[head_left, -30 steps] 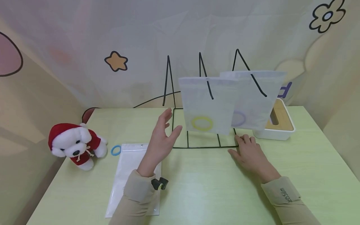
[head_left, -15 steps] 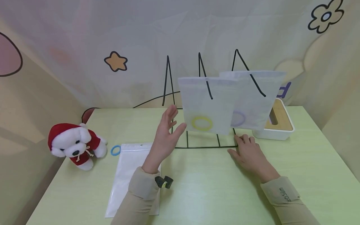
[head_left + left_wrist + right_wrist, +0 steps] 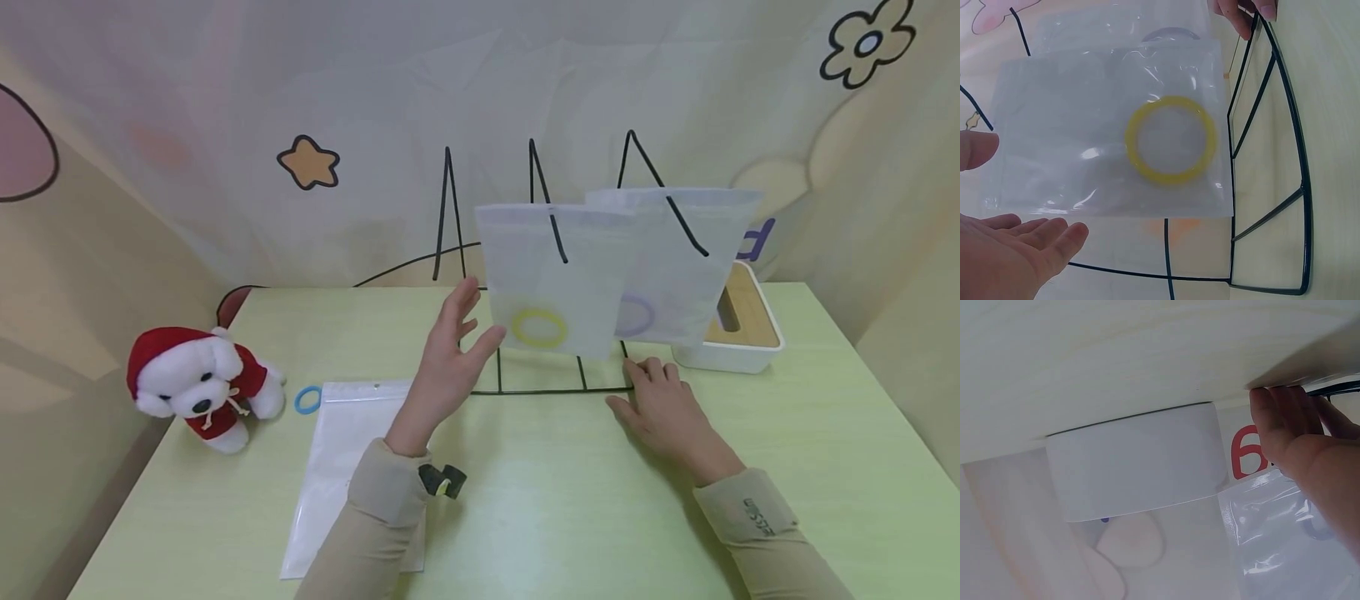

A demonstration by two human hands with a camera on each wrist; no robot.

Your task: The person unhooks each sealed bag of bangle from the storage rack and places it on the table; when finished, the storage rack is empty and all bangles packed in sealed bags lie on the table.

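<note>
A black wire display rack [image 3: 540, 392] stands at the back of the table with three hooks. From its middle hook hangs a clear zip bag [image 3: 525, 267], a yellow ring [image 3: 1134, 140] showing through it. Another zip bag [image 3: 678, 283] with a pale purple ring [image 3: 637, 315] hangs on the right hook; the left hook bears nothing. My left hand [image 3: 441, 362] is raised just left of the yellow-ring bag, fingers extended and thumb apart, holding nothing. My right hand [image 3: 667, 417] rests at the rack's front right corner, pinching the wire between thumb and fingers.
A flat stack of clear zip bags [image 3: 348, 467] lies at left front, partly under my left forearm. Beside it is a blue ring [image 3: 307, 400]. A plush dog [image 3: 198, 387] in red sits farther left. Behind the right bag stands a white box with a wooden lid [image 3: 750, 333].
My left hand has shifted a little right and farther from me, closer to the yellow-ring bag. My right hand and the hanging bags have stayed put.
</note>
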